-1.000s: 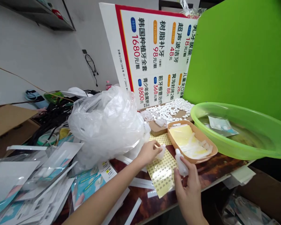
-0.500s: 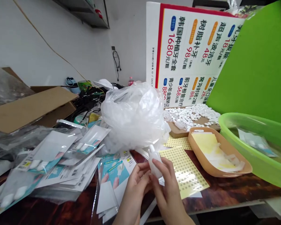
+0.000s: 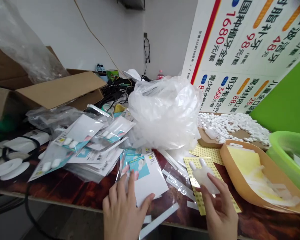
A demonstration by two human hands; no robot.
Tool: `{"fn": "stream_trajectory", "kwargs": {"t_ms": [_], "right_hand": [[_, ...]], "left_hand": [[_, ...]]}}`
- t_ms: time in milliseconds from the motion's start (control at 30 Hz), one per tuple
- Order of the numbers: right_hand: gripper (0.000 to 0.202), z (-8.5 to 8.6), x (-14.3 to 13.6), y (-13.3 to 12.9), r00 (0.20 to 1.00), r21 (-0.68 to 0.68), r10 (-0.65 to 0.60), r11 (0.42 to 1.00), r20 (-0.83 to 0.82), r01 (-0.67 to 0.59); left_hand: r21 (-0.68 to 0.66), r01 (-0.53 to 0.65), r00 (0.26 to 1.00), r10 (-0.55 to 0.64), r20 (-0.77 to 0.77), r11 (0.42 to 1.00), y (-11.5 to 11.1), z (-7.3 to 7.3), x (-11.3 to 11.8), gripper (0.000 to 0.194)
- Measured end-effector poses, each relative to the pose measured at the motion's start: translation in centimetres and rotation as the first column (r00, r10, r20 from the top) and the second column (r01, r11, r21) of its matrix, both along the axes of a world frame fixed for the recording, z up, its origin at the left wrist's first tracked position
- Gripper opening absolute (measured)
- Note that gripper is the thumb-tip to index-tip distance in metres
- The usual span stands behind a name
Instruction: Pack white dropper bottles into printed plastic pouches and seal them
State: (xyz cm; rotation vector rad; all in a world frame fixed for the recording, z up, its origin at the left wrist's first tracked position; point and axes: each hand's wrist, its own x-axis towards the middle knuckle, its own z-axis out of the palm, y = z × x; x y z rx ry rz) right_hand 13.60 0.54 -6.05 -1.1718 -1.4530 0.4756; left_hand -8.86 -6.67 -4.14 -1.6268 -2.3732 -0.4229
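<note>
My right hand (image 3: 218,203) pinches a pair of small translucent white squeeze bottles (image 3: 204,178) between thumb and fingers, their narrow tips pointing up and away. Beneath them lies a yellow sheet of round clear stickers (image 3: 230,196). My left hand (image 3: 125,206) is spread, its fingertips resting on a white and teal printed card (image 3: 151,180) that lies over other cards and clear plastic sleeves. Whether the left fingers grip the card's edge is not clear, but they are apart. Loose pale strips (image 3: 162,220) lie between the two hands.
A bulging clear plastic bag (image 3: 165,113) stands behind the cards. Packed sleeves (image 3: 77,133) pile up on the left, before a cardboard box (image 3: 62,90). To the right are an orange tray (image 3: 225,166), a green basin (image 3: 282,146) and small white pieces (image 3: 222,126) on cardboard.
My hands have separated. The left has moved left onto the cards, and the right has carried the bottles right, over the sticker sheet. The view has turned left.
</note>
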Motion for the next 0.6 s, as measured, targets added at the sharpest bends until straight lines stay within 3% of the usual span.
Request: {"fn": "stream_trajectory", "kwargs": {"t_ms": [100, 200, 267, 333, 400, 467, 533, 600], "right_hand": [[0.027, -0.3, -0.5, -0.2, 1.000, 0.056, 0.018, 0.998, -0.014, -0.017], [0.028, -1.1, -0.6, -0.5, 0.998, 0.133, 0.042, 0.990, 0.042, -0.047], [0.031, -1.4, -0.5, -0.6, 0.990, 0.143, 0.097, 0.983, 0.105, -0.112], [0.033, -1.5, -0.4, -0.4, 0.972, 0.085, 0.184, 0.977, 0.143, -0.198], [0.033, -1.2, -0.5, -0.2, 0.952, 0.012, 0.264, 0.963, 0.152, -0.269], [0.033, -0.7, -0.8, 0.0, 0.938, 0.016, 0.304, 0.950, 0.168, -0.311], [0.036, -0.2, -1.3, -0.2, 0.916, 0.083, 0.330, 0.931, 0.229, -0.356], [0.040, 0.2, -2.0, -0.7, 0.900, 0.187, 0.315, 0.906, 0.300, -0.380]], "left_hand": [[0.025, 0.017, 0.999, -0.018, 0.035, 1.000, 0.1, -0.3, 0.1, 0.054], [0.060, -0.019, 0.980, 0.007, 0.199, 0.998, 0.3, -0.3, -0.5, 0.053], [0.120, -0.045, 0.935, -0.001, 0.355, 0.992, 0.4, -0.2, -1.0, 0.059], [0.227, -0.091, 0.835, -0.050, 0.549, 0.970, 0.5, 0.3, -1.3, 0.065], [0.349, -0.189, 0.614, -0.167, 0.772, 0.918, 0.7, 1.4, -1.2, 0.076], [0.379, -0.330, 0.264, -0.301, 0.916, 0.864, 1.1, 2.9, -0.8, 0.089], [0.303, -0.383, -0.091, -0.362, 0.928, 0.872, 1.6, 4.5, -0.1, 0.090], [0.221, -0.340, -0.310, -0.330, 0.892, 0.914, 2.3, 5.6, 0.5, 0.081]]}}
